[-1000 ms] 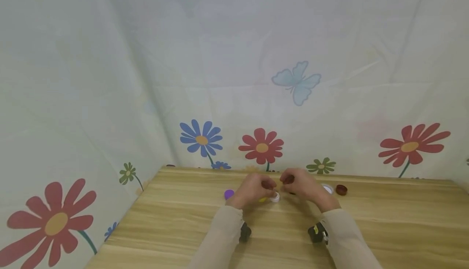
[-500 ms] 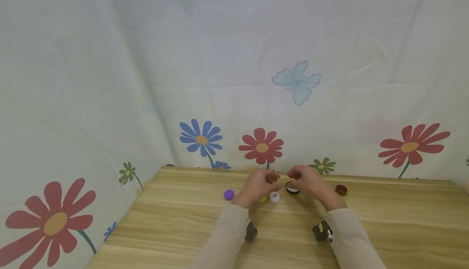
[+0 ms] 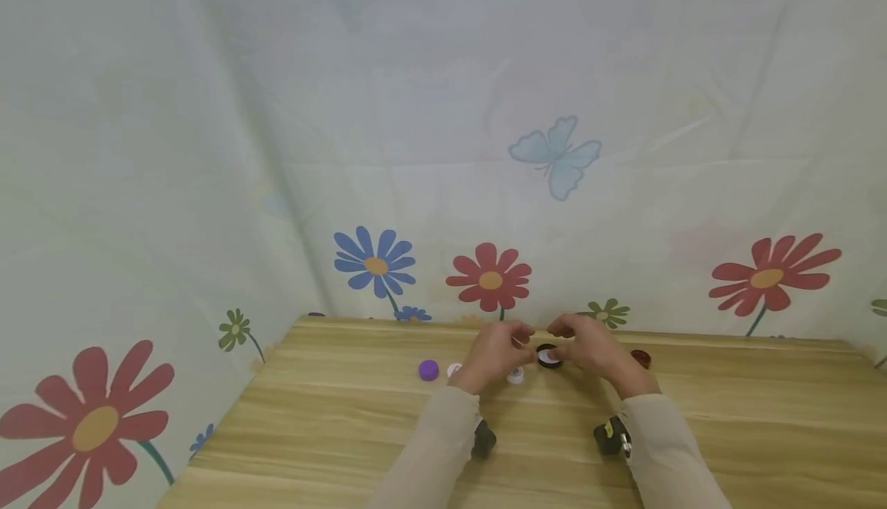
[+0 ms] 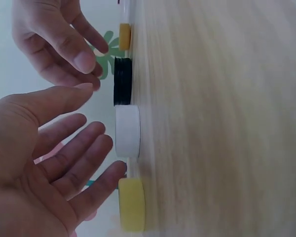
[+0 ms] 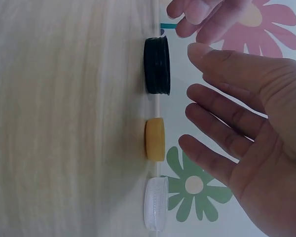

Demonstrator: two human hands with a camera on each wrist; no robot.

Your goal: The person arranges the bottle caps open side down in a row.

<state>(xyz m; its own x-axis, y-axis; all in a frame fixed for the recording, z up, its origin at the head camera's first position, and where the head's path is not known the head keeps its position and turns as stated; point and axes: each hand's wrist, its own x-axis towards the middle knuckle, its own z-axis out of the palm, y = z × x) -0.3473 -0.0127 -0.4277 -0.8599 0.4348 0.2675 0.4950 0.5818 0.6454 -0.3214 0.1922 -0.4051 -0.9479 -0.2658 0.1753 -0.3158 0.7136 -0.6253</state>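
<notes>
My left hand (image 3: 493,351) hovers with relaxed fingers over the row of bottle caps, holding nothing. In the left wrist view a white cap (image 4: 128,131) and a yellow cap (image 4: 132,205) stand just beyond its fingertips. Facing it, my right hand (image 3: 587,346) is also loosely spread, its palm bare in the right wrist view. A black cap (image 3: 550,356) with a pale inside lies between the two hands, close to the right thumb. An orange cap (image 5: 155,139) and a ribbed whitish cap (image 5: 156,203) sit beneath the right fingers, hidden from the head view.
A purple cap (image 3: 428,370) lies left of the hands, with a whitish cap (image 3: 453,370) partly behind the left wrist. A dark red cap (image 3: 640,359) is at the right. The wooden table (image 3: 333,416) ends against a flower-printed curtain (image 3: 416,108).
The right hand has moved right, uncovering the black cap. My left hand has shifted right, and a whitish cap now shows beside its wrist. Fingers of both hands have loosened.
</notes>
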